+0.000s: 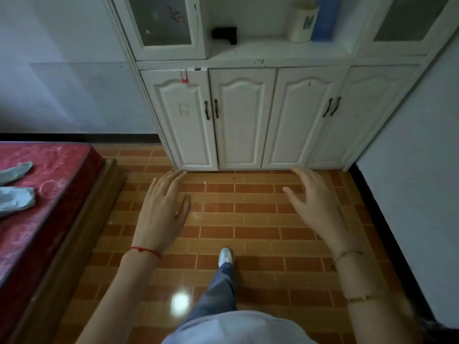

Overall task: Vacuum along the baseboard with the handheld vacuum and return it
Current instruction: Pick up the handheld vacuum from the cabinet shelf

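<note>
**A:** Where did things stand with the hands?

**B:** Both were empty. The left hand (162, 209) and the right hand (314, 202) were held out in front, well apart, fingers straight and loosely spread, gripping nothing, over the brick-pattern floor (248, 219) facing the white cabinet (243, 115).

**A:** And the vacuum?

**B:** A dark object (224, 34) sat on the cabinet's open shelf (260, 50). It may have been the handheld vacuum, but the view was too blurred up there to be sure.

**A:** So the step was fetching it. How should that have gone?

**B:** I'd judge: step closer, take it by the handle with one hand, and lift clear of the white container (301, 23) nearby. Then crouch low, so the nozzle ran right along the black baseboard (377, 219) on the right wall and the strip (74, 137) behind the red bed (49, 182).

**A:** Risks?

**B:** Rushing the corners, and the specks near the cabinet's foot being missed.
</note>
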`<action>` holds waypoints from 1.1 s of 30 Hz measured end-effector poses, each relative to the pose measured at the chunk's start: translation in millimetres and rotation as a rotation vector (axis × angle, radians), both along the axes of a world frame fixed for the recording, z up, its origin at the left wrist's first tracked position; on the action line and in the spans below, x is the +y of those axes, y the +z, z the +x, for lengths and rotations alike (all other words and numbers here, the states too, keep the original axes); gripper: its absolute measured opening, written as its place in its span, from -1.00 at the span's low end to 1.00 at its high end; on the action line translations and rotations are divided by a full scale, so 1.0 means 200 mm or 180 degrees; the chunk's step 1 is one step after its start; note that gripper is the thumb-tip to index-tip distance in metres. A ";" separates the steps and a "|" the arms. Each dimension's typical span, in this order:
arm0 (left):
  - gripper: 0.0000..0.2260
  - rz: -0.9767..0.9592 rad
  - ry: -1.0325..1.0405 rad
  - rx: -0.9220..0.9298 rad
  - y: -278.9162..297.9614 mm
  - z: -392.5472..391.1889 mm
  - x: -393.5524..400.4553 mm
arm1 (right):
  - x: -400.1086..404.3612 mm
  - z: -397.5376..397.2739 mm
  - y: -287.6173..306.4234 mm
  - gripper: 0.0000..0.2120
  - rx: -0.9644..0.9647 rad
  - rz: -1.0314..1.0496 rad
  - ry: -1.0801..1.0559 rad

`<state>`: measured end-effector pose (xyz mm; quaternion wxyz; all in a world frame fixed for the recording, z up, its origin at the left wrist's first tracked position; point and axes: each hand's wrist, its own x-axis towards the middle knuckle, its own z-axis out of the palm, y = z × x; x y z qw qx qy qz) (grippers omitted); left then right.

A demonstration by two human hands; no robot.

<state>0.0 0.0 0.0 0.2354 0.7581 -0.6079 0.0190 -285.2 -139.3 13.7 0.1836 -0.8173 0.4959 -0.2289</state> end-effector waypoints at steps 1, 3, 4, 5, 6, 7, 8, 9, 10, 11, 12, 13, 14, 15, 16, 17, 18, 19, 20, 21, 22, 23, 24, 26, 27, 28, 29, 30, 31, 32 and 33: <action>-0.55 -0.0016 -0.0011 0.0019 -0.02 0.04 -0.07 | -0.07 0.04 -0.02 -0.52 -0.0038 0.0001 -0.0021; -0.55 -0.0025 0.0028 0.0047 -0.02 0.12 -0.22 | -0.21 0.12 -0.03 -0.53 -0.0062 0.0024 -0.0022; -0.55 0.0009 0.0037 0.0071 -0.01 0.16 -0.30 | -0.28 0.17 -0.03 -0.53 -0.0043 0.0063 0.0016; -0.55 -0.0007 0.0037 0.0093 0.00 0.22 -0.40 | -0.38 0.24 -0.03 -0.53 -0.0061 0.0067 0.0010; -0.55 -0.0050 -0.0001 0.0082 0.01 0.25 -0.47 | -0.46 0.28 -0.02 -0.54 -0.0078 0.0067 0.0000; -0.55 -0.0097 -0.0045 0.0053 0.03 0.28 -0.53 | -0.52 0.31 0.00 -0.54 -0.0109 0.0034 -0.0001; -0.55 -0.0135 -0.0059 0.0061 0.04 0.34 -0.62 | -0.62 0.37 0.01 -0.54 -0.0147 0.0011 0.0007; -0.55 -0.0148 -0.0069 0.0070 0.06 0.40 -0.71 | -0.71 0.43 0.03 -0.54 -0.0181 -0.0004 0.0014; -0.55 -0.0173 -0.0081 0.0075 0.08 0.45 -0.80 | -0.80 0.49 0.04 -0.54 -0.0207 -0.0041 0.0007; -0.56 -0.0198 -0.0104 0.0074 0.09 0.50 -0.89 | -0.89 0.55 0.05 -0.54 -0.0227 -0.0086 -0.0008; -0.56 -0.0219 -0.0117 0.0076 0.10 0.55 -0.98 | -0.97 0.60 0.07 -0.53 -0.0248 -0.0102 -0.0025; -0.56 -0.0237 -0.0118 0.0087 0.11 0.59 -1.06 | -1.04 0.64 0.07 -0.53 -0.0271 -0.0120 -0.0040; -0.56 -0.0254 -0.0133 0.0089 0.12 0.63 -1.14 | -1.10 0.67 0.07 -0.53 -0.0283 -0.0125 -0.0056; -0.56 -0.0260 -0.0152 0.0110 0.12 0.66 -1.21 | -1.16 0.70 0.07 -0.53 -0.0297 -0.0109 -0.0079; -0.56 -0.0251 -0.0164 0.0127 0.13 0.68 -1.28 | -1.20 0.73 0.07 -0.53 -0.0298 -0.0088 -0.0098; -0.56 -0.0236 -0.0167 0.0169 0.13 0.70 -1.34 | -1.25 0.75 0.06 -0.53 -0.0297 -0.0058 -0.0114; -0.56 -0.0211 -0.0168 0.0214 0.13 0.72 -1.40 | -1.29 0.77 0.05 -0.53 -0.0288 -0.0027 -0.0127; -0.56 -0.0204 -0.0191 0.0249 0.13 0.75 -1.45 | -1.34 0.79 0.03 -0.53 -0.0284 -0.0001 -0.0136; -0.56 -0.0188 -0.0217 0.0279 0.12 0.76 -1.51 | -1.38 0.80 0.02 -0.53 -0.0282 0.0043 -0.0152; -0.56 -0.0176 -0.0245 0.0293 0.11 0.78 -1.56 | -1.43 0.82 0.00 -0.52 -0.0290 0.0087 -0.0179; -0.56 -0.0161 -0.0263 0.0299 0.10 0.80 -1.62 | -1.48 0.84 -0.02 -0.52 -0.0300 0.0121 -0.0205; -0.56 -0.0143 -0.0266 0.0313 0.09 0.82 -1.68 | -1.53 0.85 -0.04 -0.52 -0.0315 0.0148 -0.0222; -0.56 -0.0121 -0.0249 0.0335 0.08 0.84 -1.74 | -1.59 0.87 -0.06 -0.51 -0.0332 0.0190 -0.0232; -0.57 -0.0111 -0.0239 0.0331 0.05 0.87 -1.86 | -1.72 0.92 -0.10 -0.51 -0.0324 0.0239 -0.0236; -0.57 -0.0113 -0.0249 0.0310 0.04 0.89 -1.92 | -1.79 0.94 -0.11 -0.52 -0.0305 0.0238 -0.0225; -0.57 -0.0100 -0.0244 0.0298 0.02 0.90 -1.99 | -1.86 0.97 -0.12 -0.52 -0.0297 0.0247 -0.0222; -0.57 -0.0090 -0.0233 0.0295 0.01 0.92 -2.06 | -1.93 0.99 -0.13 -0.52 -0.0305 0.0255 -0.0216; -0.57 -0.0091 -0.0223 0.0290 0.01 0.93 -2.14 | -2.02 1.01 -0.13 -0.51 -0.0328 0.0256 -0.0200; -0.58 -0.0101 -0.0225 0.0276 0.00 0.95 -2.22 | -2.10 1.03 -0.14 -0.51 -0.0363 0.0249 -0.0167; -0.58 -0.0112 -0.0232 0.0260 0.00 0.97 -2.31 | -2.20 1.06 -0.14 -0.51 -0.0395 0.0232 -0.0124; -0.58 -0.0135 -0.0237 0.0241 0.00 0.98 -2.40 | -2.30 1.08 -0.13 -0.52 -0.0413 0.0202 -0.0069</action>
